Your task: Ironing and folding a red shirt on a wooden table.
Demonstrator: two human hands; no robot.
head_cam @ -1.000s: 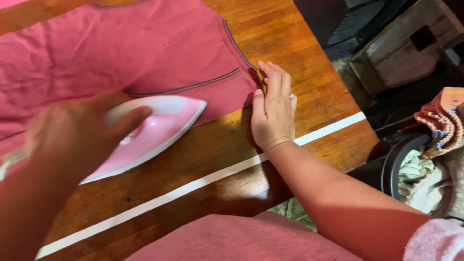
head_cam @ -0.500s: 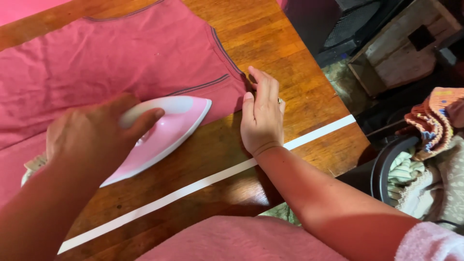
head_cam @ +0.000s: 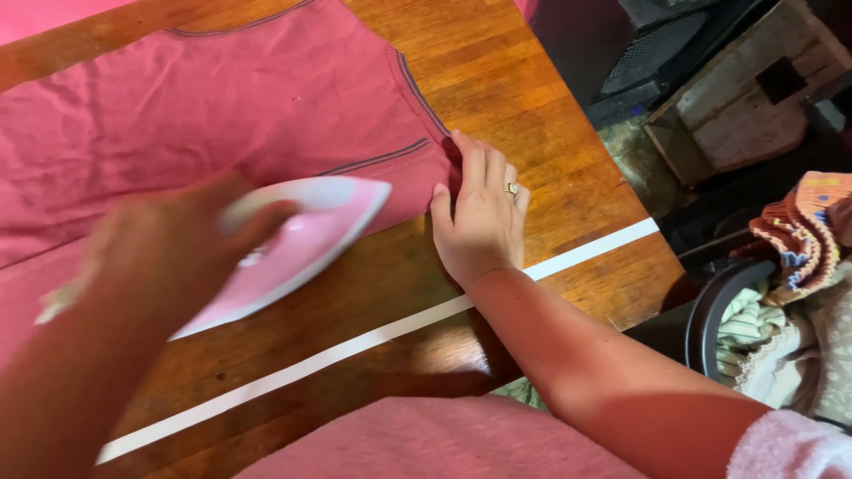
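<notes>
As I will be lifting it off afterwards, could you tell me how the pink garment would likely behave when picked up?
The pink garment lies flat with soft wrinkles, so it probably droops limply. It looks thin, likely light. On the smooth wooden table it may slide; the right hand pins its corner.

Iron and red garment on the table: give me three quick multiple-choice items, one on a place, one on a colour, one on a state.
1. Where does the right hand rest?
A. On the iron's handle
B. Flat at the garment's right edge
C. In the basket

2. What colour is the iron?
A. Pink and white
B. Black
C. Green

3. What is the left hand doing?
A. Lying open on the table
B. Gripping the iron's handle
C. Holding the white strip

Answers: 1 B, the palm lies on the table with the fingers at the edge of the red garment. 2 A, the iron's body is pink with a white handle. 3 B, the fingers wrap the handle, though the hand is blurred.
</notes>
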